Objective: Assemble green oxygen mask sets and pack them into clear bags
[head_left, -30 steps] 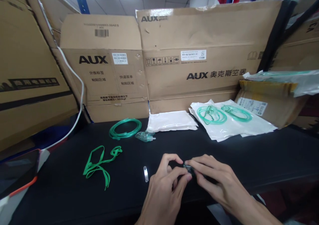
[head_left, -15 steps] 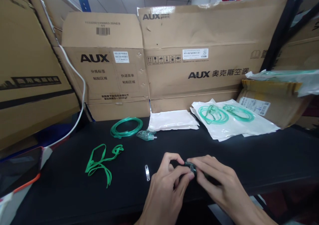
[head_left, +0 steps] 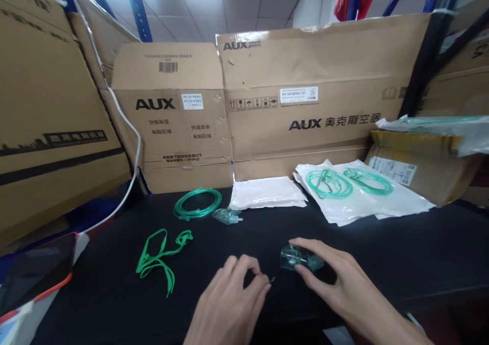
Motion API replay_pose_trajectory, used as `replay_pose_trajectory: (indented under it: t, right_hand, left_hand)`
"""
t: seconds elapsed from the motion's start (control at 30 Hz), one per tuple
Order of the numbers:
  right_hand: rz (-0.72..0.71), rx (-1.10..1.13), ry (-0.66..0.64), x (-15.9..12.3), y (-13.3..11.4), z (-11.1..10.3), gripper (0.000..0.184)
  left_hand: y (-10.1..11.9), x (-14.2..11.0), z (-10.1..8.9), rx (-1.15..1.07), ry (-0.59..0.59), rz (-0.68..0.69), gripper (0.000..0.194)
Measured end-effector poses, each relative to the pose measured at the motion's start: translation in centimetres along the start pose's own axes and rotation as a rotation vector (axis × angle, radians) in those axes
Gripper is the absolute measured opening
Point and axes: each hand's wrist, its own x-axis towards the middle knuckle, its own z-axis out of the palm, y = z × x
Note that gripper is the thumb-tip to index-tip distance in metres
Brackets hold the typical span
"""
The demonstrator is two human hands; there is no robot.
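My right hand (head_left: pixel 332 266) grips a clear green plastic mask (head_left: pixel 289 258) between thumb and fingers, low over the black table. To its left, my left hand (head_left: pixel 233 294) has thumb and index finger pinched together. A small dark tip shows at that pinch, too small to name. Farther left lies a flat green elastic strap (head_left: pixel 155 263), loosely looped. Behind the hands rests a clear green piece with a pale connector (head_left: pixel 228 216), beside a coil of green tubing (head_left: pixel 197 204).
White packets (head_left: pixel 267 193) lie at the back, against cardboard boxes (head_left: pixel 305 95). Bagged masks with green tubing (head_left: pixel 367 205) sit at the right, near a taped carton (head_left: pixel 412 169). A phone or tablet with an orange edge (head_left: pixel 42 268) and a white cable (head_left: pixel 132 182) are at the left.
My hands have come apart: the left moved left and down, the mask stays in the right and shows more. The small metal strip beside my left hand is no longer visible. The view tilted up slightly.
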Motion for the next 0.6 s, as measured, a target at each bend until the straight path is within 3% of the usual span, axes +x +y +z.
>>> replay_pose_trajectory:
  t: [0.13,0.23,0.33,0.43,0.6]
  right_hand:
    - [-0.126,-0.045,-0.170,2.8,-0.5,1.2,0.024]
    - [-0.204,-0.044,-0.242,5.7,-0.8,2.7,0.021]
    - [-0.224,-0.068,-0.229,8.3,-0.5,4.4,0.030]
    - [-0.258,-0.098,-0.220,9.9,0.1,5.5,0.036]
    - [-0.306,-0.158,-0.200,10.5,0.6,5.4,0.037]
  left_hand:
    - [-2.9,-2.5,-1.9,0.041,-0.075,0.014,0.032]
    - [-4.3,-2.9,-2.5,-0.004,-0.007,-0.097,0.027]
    - [-6.3,-1.0,-2.5,-0.053,0.037,-0.205,0.034]
    - [-9.4,2.1,-1.8,-0.012,-0.034,-0.293,0.042]
    - [-13.1,5.3,0.4,-0.032,-0.130,-0.270,0.045]
